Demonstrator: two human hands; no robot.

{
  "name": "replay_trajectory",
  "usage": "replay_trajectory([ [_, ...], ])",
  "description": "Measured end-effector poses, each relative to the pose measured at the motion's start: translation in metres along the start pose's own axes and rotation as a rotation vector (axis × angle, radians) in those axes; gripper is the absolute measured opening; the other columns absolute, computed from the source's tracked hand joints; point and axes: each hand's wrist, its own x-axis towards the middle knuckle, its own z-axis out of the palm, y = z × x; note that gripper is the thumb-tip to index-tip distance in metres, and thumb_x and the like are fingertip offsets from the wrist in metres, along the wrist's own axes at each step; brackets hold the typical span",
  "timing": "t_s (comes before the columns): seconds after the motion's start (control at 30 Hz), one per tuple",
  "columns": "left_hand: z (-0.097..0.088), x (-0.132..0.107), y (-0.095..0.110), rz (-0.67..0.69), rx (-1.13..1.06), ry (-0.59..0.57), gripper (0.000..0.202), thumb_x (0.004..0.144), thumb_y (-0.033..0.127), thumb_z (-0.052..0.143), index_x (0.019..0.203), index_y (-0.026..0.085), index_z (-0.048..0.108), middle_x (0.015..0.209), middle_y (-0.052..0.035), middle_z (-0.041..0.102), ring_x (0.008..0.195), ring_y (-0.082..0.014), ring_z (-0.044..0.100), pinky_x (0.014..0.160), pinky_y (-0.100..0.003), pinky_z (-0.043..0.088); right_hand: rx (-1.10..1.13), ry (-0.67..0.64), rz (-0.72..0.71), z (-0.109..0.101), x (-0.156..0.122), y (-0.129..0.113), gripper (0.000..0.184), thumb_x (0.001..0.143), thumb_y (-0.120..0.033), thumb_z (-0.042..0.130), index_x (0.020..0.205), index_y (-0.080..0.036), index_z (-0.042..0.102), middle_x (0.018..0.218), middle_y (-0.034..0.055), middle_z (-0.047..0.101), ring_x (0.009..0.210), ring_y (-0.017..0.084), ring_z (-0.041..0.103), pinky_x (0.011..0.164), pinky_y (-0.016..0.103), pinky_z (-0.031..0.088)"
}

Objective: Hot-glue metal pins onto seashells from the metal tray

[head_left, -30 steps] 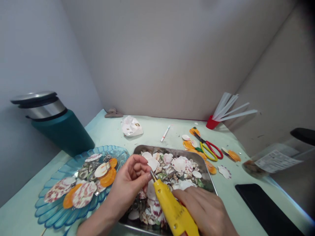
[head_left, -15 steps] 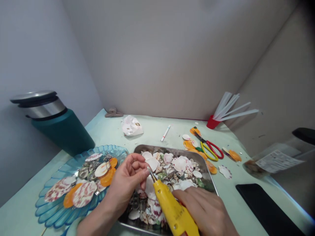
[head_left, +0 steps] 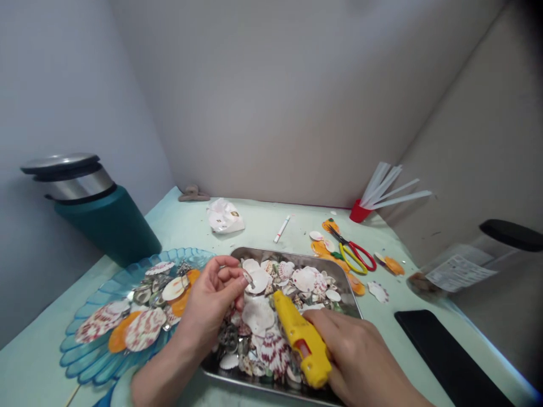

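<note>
My right hand [head_left: 348, 345] grips a yellow hot glue gun [head_left: 302, 339], which lies tilted over a metal tray [head_left: 271, 385] of mixed seashells. Between thumb and fingertips, my left hand [head_left: 218, 288] pinches a small shell [head_left: 248, 278] above the tray's left side. Scallop shells, white shells and small spiral shells fill the tray. Left of my left hand stands a blue scalloped glass dish [head_left: 80, 364], holding a striped scallop shell [head_left: 146, 329], orange shells [head_left: 120, 334] and several small ones.
A teal bottle [head_left: 112, 220] rises behind the dish. Beyond the tray are a crumpled white packet [head_left: 224, 216], a white marker [head_left: 282, 229], and scissors [head_left: 356, 257] among orange shells. To the right are a red cup [head_left: 360, 212] of glue sticks, a clear jar [head_left: 462, 275] and a black phone-like slab [head_left: 449, 356].
The glue gun's tip has drawn away from the small shell in my left hand, moving right and rolling over. My left hand stays nearly in place. The view has shifted slightly.
</note>
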Motion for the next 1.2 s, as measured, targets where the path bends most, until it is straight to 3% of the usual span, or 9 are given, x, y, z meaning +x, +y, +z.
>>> replay_trajectory([
  [0.1,0.000,0.000,0.002,0.019,0.006,0.017,0.034,0.067,0.022,0.071,0.090,0.019,0.045,0.071,0.0065,0.057,0.040,-0.0027,0.048,0.041,-0.016,0.037,-0.085,-0.130,0.125,-0.003,0.001,-0.001,0.031,0.063,-0.004,0.048,0.087,-0.021,0.059,0.083,0.0030,0.065,0.078,0.021,0.061,0.063,0.028,0.040],
  [0.17,-0.001,0.000,0.004,0.041,0.011,0.020,0.034,0.066,0.022,0.070,0.090,0.019,0.045,0.070,0.0066,0.057,0.040,-0.0034,0.048,0.041,-0.017,0.037,-0.143,-0.159,0.148,-0.005,0.001,-0.002,0.032,0.066,-0.006,0.050,0.092,-0.022,0.060,0.086,0.0034,0.065,0.082,0.022,0.061,0.066,0.030,0.041],
  [0.37,-0.003,0.001,0.005,0.067,0.014,0.025,0.034,0.066,0.021,0.070,0.090,0.019,0.045,0.070,0.0065,0.058,0.040,-0.0034,0.048,0.041,-0.017,0.039,-0.203,-0.202,0.097,-0.027,-0.004,0.002,0.028,0.076,-0.036,0.066,0.100,-0.022,0.063,0.088,0.0055,0.063,0.082,0.024,0.061,0.067,0.033,0.045],
  [0.47,-0.001,-0.001,0.005,0.068,0.023,0.026,0.034,0.066,0.020,0.070,0.089,0.019,0.045,0.069,0.0070,0.058,0.040,-0.0038,0.048,0.041,-0.017,0.039,-0.185,-0.182,0.018,-0.045,-0.003,0.000,0.035,0.074,-0.046,0.068,0.101,-0.024,0.064,0.087,0.0048,0.062,0.080,0.023,0.060,0.067,0.033,0.046],
  [0.57,0.000,-0.003,0.005,0.082,0.026,0.034,0.033,0.065,0.020,0.070,0.088,0.019,0.046,0.068,0.0072,0.058,0.040,-0.0037,0.047,0.041,-0.017,0.038,-0.237,-0.062,-0.007,-0.055,0.012,-0.012,0.019,0.083,-0.037,0.060,0.095,-0.023,0.065,0.089,0.0055,0.062,0.086,0.023,0.058,0.073,0.035,0.045],
  [0.8,-0.002,-0.003,0.002,0.109,0.044,0.000,0.032,0.069,0.021,0.068,0.090,0.019,0.044,0.068,0.0072,0.057,0.039,-0.0035,0.046,0.039,-0.017,0.037,-0.419,-0.213,-0.039,-0.026,0.080,-0.041,0.018,0.087,-0.027,0.056,0.083,-0.015,0.068,0.087,0.0098,0.068,0.089,0.023,0.061,0.075,0.033,0.045],
  [0.93,-0.002,-0.003,0.003,0.122,0.043,-0.001,0.031,0.069,0.020,0.067,0.090,0.018,0.044,0.069,0.0071,0.057,0.039,-0.0036,0.046,0.039,-0.017,0.036,-0.439,-0.308,0.034,-0.005,0.109,-0.047,0.023,0.089,-0.033,0.055,0.098,-0.013,0.062,0.098,0.0070,0.065,0.088,0.019,0.062,0.079,0.038,0.049],
  [1.07,-0.002,-0.003,0.003,0.123,0.030,0.006,0.032,0.068,0.020,0.068,0.089,0.018,0.044,0.069,0.0070,0.058,0.039,-0.0034,0.046,0.039,-0.017,0.037,-0.414,-0.372,0.074,0.002,0.120,-0.051,0.027,0.089,-0.031,0.056,0.109,-0.014,0.058,0.109,0.0076,0.061,0.092,0.019,0.061,0.079,0.039,0.051],
  [1.2,-0.002,-0.003,0.002,0.115,0.022,0.010,0.032,0.068,0.020,0.068,0.089,0.018,0.044,0.068,0.0070,0.058,0.039,-0.0034,0.046,0.039,-0.016,0.037,-0.351,-0.376,0.083,-0.006,0.116,-0.048,0.023,0.088,-0.031,0.056,0.102,-0.013,0.060,0.102,0.0060,0.063,0.088,0.018,0.062,0.077,0.037,0.051],
])
